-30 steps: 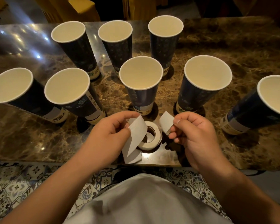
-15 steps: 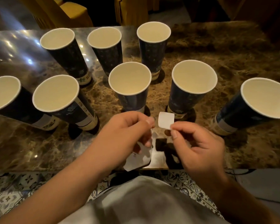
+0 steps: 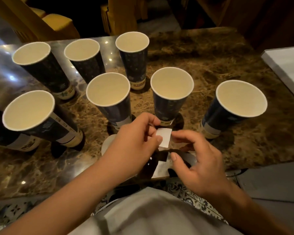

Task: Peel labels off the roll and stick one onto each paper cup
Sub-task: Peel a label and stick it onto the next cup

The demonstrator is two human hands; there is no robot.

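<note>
Left hand (image 3: 134, 141) pinches a peeled white label (image 3: 164, 137); right hand (image 3: 199, 160) hovers just beside it, fingers loose, holding nothing. Roll (image 3: 107, 143) peeks out behind the left wrist. Next, I reckon: press it onto the nearest cup (image 3: 171, 92). Worktop (image 3: 227, 65) lies open rightward; near edge close.

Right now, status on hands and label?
Left hand pinching label. Right hand at its other edge, grip unclear. Label loose, not on any cup. Nearest cup just behind.
</note>
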